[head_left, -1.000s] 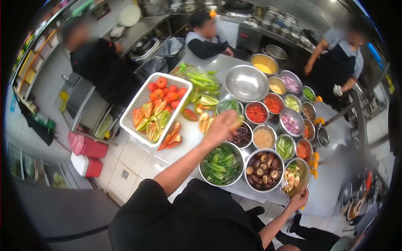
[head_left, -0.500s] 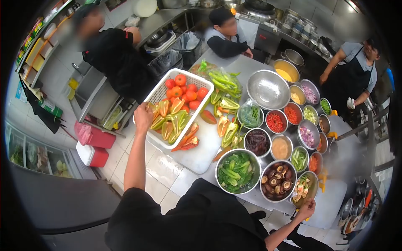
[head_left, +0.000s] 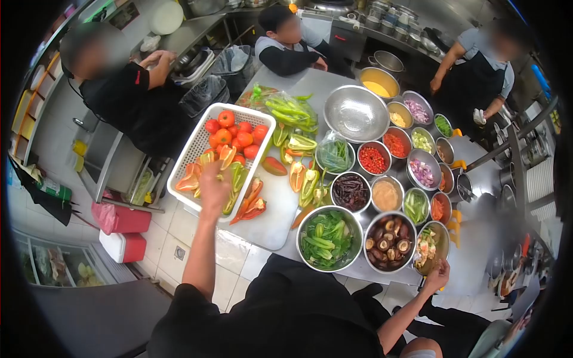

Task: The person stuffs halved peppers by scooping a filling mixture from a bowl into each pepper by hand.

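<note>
Peppers (head_left: 239,176), cut open, lie in the white basket (head_left: 192,147) beside whole tomatoes (head_left: 243,138), and the person's left hand (head_left: 215,186) is over them, too blurred to tell whether its fingers grip a piece. The right hand (head_left: 439,274) has its fingers bent in at the near rim of a metal bowl (head_left: 443,241) of chopped food, though whether they pinch it cannot be told. More cut peppers lie on and beside the white board (head_left: 277,210).

Left grip (head_left: 215,188) over peppers (head_left: 238,178) in basket (head_left: 199,138)
</note>
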### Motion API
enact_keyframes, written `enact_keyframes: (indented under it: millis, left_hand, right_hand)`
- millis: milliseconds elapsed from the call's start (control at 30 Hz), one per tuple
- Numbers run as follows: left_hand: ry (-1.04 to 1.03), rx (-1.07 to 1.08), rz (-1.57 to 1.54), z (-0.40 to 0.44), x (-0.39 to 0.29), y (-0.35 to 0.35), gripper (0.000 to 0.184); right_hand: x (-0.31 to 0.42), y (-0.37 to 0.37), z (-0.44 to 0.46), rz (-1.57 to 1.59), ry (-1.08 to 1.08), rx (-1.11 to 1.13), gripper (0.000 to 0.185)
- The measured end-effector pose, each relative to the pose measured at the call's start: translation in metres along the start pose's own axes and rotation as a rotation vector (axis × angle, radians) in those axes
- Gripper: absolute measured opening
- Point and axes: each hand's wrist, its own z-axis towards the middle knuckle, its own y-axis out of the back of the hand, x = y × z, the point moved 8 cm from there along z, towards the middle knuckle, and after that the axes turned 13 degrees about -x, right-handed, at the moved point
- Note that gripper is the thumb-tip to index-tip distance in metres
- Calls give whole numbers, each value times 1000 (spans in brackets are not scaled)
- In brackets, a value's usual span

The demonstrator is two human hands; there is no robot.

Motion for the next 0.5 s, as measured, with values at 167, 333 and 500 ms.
enact_keyframes:
  millis: [167, 333, 500]
  left_hand:
    - [94, 311, -283, -32, -66, -110, 26]
    - [-52, 269, -8, -14, -83, -179, 37]
    - [-6, 398, 312, -12, -63, -225, 50]
  right_hand:
    - [-2, -2, -3, 44, 7, -9, 21]
    - [2, 2, -13, 75, -26, 0, 19]
    - [-10, 19, -17, 57, -77, -56, 17]
